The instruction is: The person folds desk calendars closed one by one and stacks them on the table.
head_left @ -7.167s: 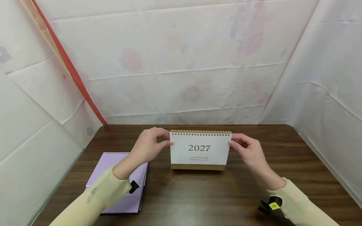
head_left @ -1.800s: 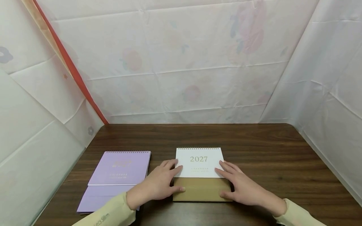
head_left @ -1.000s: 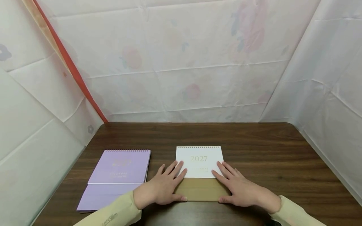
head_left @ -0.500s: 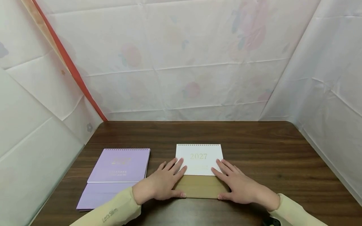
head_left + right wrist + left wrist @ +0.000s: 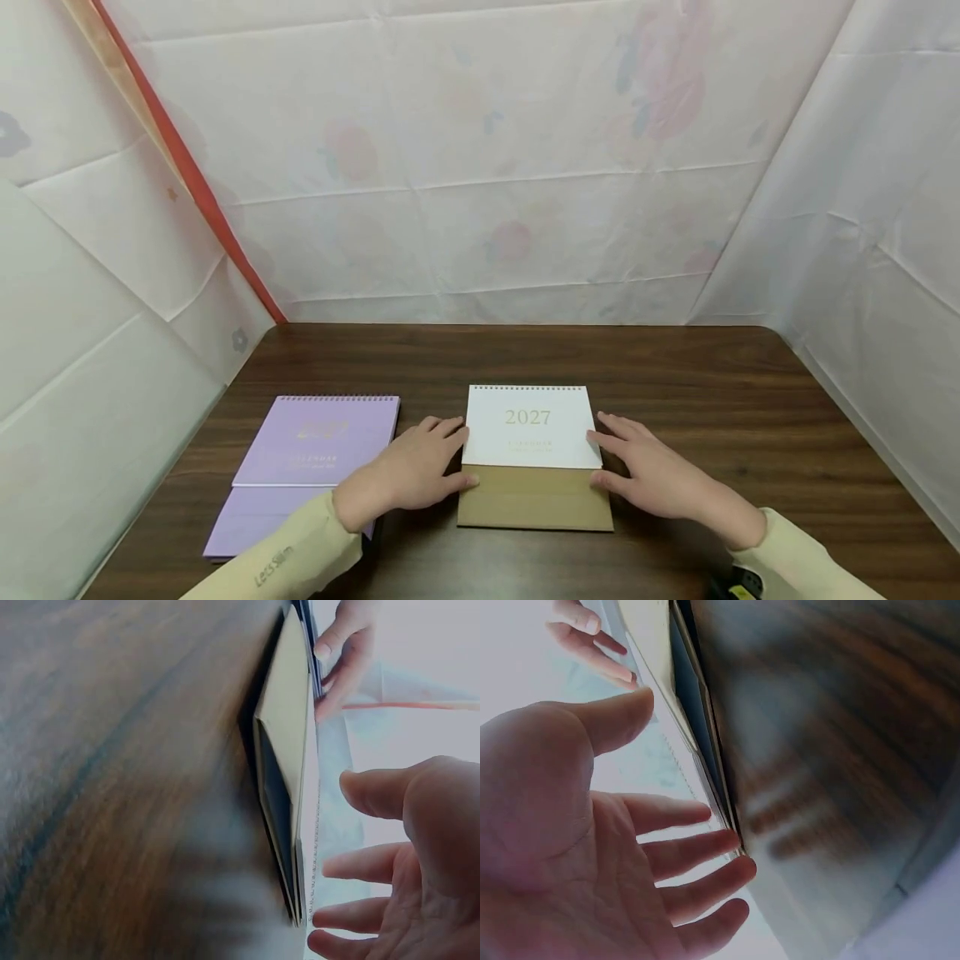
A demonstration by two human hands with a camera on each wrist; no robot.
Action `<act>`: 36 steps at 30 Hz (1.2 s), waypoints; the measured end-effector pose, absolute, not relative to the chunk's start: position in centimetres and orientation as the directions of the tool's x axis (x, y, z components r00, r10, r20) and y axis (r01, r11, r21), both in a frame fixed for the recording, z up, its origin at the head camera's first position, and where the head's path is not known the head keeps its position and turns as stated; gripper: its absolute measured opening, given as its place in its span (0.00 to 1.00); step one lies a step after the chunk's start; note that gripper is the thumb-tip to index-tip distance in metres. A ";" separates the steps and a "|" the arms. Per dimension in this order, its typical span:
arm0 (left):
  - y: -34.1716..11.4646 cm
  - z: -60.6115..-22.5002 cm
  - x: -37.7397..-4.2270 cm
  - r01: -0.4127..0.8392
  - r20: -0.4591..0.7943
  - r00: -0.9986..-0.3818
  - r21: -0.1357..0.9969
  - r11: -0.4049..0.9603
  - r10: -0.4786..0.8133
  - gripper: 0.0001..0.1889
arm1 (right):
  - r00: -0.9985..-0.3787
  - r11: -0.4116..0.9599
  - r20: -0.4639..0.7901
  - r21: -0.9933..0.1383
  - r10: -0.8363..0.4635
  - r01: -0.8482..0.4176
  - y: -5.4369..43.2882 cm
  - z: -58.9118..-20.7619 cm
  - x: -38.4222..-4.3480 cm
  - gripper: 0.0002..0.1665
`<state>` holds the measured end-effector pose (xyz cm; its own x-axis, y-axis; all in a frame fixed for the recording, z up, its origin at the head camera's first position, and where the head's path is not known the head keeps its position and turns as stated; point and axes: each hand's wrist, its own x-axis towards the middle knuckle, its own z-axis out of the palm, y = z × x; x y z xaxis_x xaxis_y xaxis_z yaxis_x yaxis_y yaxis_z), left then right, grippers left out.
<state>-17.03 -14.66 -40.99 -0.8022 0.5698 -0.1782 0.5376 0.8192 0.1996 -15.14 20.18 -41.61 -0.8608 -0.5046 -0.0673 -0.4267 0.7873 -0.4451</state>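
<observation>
A white 2027 desk calendar (image 5: 528,433) with a spiral binding along its far edge lies nearly flat on the table. Its gold-brown base (image 5: 536,500) shows below the white cover. At the calendar's left edge is my left hand (image 5: 412,468), fingers spread and relaxed, thumb tip over the base. My right hand (image 5: 652,468) sits at the opposite edge, fingers loosely extended. Seen in the left wrist view, the folded base (image 5: 694,697) has a narrow gap between its layers. Neither hand grips anything.
To the left, partly behind my left forearm, lies a purple spiral calendar (image 5: 318,442) on the dark wooden table (image 5: 675,358). White patterned cloth (image 5: 480,167) hangs around the back and sides, with a red strip (image 5: 187,167) at left.
The white calendar stood upright earlier and was then lowered flat. Both hands pressed on its cover; now they have drawn outward to its side edges.
</observation>
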 end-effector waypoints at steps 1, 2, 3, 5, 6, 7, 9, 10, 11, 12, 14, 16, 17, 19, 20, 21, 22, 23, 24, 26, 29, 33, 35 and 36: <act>-14.7 -41.0 -17.1 0.524 -0.173 -0.810 0.215 0.824 0.561 0.38 | -0.860 0.786 -0.072 -0.451 -0.505 -0.423 20.3 -41.5 -15.2 0.37; -14.7 -41.0 -17.2 0.514 -0.166 -0.815 0.233 0.825 0.555 0.38 | -0.858 0.783 -0.075 -0.456 -0.508 -0.423 20.4 -41.5 -15.3 0.37; -14.7 -41.0 -17.3 0.505 -0.160 -0.820 0.250 0.826 0.550 0.38 | -0.854 0.778 -0.083 -0.466 -0.513 -0.422 20.4 -41.5 -15.3 0.37; -14.7 -41.1 -17.6 0.487 -0.147 -0.827 0.294 0.822 0.543 0.37 | -0.845 0.769 -0.097 -0.480 -0.525 -0.423 20.4 -41.6 -15.4 0.37; -14.7 -41.2 -17.7 0.477 -0.142 -0.830 0.323 0.818 0.540 0.37 | -0.842 0.766 -0.102 -0.485 -0.530 -0.423 20.4 -41.6 -15.4 0.37; -14.7 -41.2 -17.8 0.465 -0.138 -0.833 0.351 0.813 0.536 0.37 | -0.839 0.764 -0.107 -0.487 -0.534 -0.424 20.4 -41.6 -15.4 0.37; -14.6 -41.3 -18.1 0.428 -0.132 -0.842 0.425 0.798 0.522 0.37 | -0.834 0.762 -0.118 -0.491 -0.538 -0.422 20.3 -41.6 -15.3 0.37; -14.6 -41.4 -18.2 0.402 -0.134 -0.849 0.464 0.789 0.511 0.37 | -0.833 0.761 -0.121 -0.492 -0.540 -0.422 20.3 -41.7 -15.3 0.37; -14.6 -41.4 -18.3 0.368 -0.140 -0.857 0.509 0.778 0.496 0.37 | -0.831 0.761 -0.125 -0.493 -0.542 -0.422 20.3 -41.7 -15.3 0.37; -14.5 -41.4 -18.4 0.329 -0.147 -0.864 0.560 0.761 0.481 0.37 | -0.830 0.760 -0.128 -0.496 -0.543 -0.420 20.3 -41.7 -15.3 0.37; -14.5 -41.5 -18.6 0.235 -0.170 -0.881 0.653 0.720 0.442 0.38 | -0.826 0.757 -0.136 -0.502 -0.546 -0.418 20.3 -41.7 -15.2 0.38; -14.5 -41.5 -18.7 0.136 -0.201 -0.895 0.728 0.672 0.399 0.38 | -0.825 0.757 -0.141 -0.505 -0.547 -0.415 20.3 -41.7 -15.1 0.38; -14.5 -41.5 -18.7 0.091 -0.213 -0.900 0.760 0.643 0.380 0.39 | -0.825 0.758 -0.145 -0.506 -0.546 -0.413 20.3 -41.7 -15.1 0.39; -14.5 -41.6 -18.8 0.014 -0.236 -0.908 0.809 0.587 0.347 0.38 | -0.824 0.757 -0.149 -0.508 -0.547 -0.410 20.3 -41.8 -15.1 0.39; -14.6 -41.6 -18.8 -0.022 -0.249 -0.908 0.831 0.556 0.337 0.37 | -0.824 0.758 -0.153 -0.510 -0.546 -0.407 20.3 -41.8 -15.1 0.40; -14.6 -41.7 -18.9 -0.052 -0.259 -0.908 0.850 0.524 0.330 0.37 | -0.824 0.757 -0.155 -0.513 -0.546 -0.405 20.3 -41.8 -15.1 0.40; -14.6 -41.8 -19.0 -0.079 -0.266 -0.907 0.867 0.492 0.325 0.36 | -0.824 0.756 -0.158 -0.518 -0.545 -0.401 20.3 -41.8 -15.1 0.40; -14.6 -42.0 -19.0 -0.098 -0.273 -0.906 0.880 0.465 0.325 0.35 | -0.824 0.754 -0.159 -0.524 -0.544 -0.397 20.3 -41.8 -15.2 0.40; -14.6 -42.1 -19.1 -0.117 -0.278 -0.904 0.892 0.437 0.326 0.33 | -0.824 0.751 -0.159 -0.529 -0.544 -0.394 20.3 -41.8 -15.2 0.40; -14.5 -42.3 -19.2 -0.143 -0.283 -0.902 0.908 0.393 0.326 0.31 | -0.826 0.748 -0.153 -0.536 -0.543 -0.392 20.3 -41.8 -15.1 0.40; -14.3 -42.6 -19.2 -0.155 -0.273 -0.912 0.920 0.361 0.305 0.26 | -0.825 0.733 -0.121 -0.542 -0.552 -0.411 20.3 -41.9 -15.1 0.39; -14.2 -42.9 -19.0 -0.173 -0.266 -0.917 0.937 0.304 0.297 0.21 | -0.827 0.710 -0.067 -0.555 -0.558 -0.434 20.3 -42.1 -15.0 0.38; -14.2 -43.0 -19.0 -0.188 -0.270 -0.908 0.946 0.265 0.320 0.21 | -0.837 0.705 -0.047 -0.567 -0.545 -0.426 20.3 -42.2 -15.0 0.37; -14.2 -43.0 -19.0 -0.197 -0.273 -0.902 0.949 0.244 0.335 0.21 | -0.847 0.705 -0.041 -0.577 -0.531 -0.414 20.2 -42.3 -15.1 0.36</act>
<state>-18.98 -14.19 -43.01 -0.9018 0.3348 -0.2733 -0.1970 0.2444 0.9495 -15.05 20.24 -42.26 -0.8465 -0.5307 -0.0414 -0.4135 0.7046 -0.5766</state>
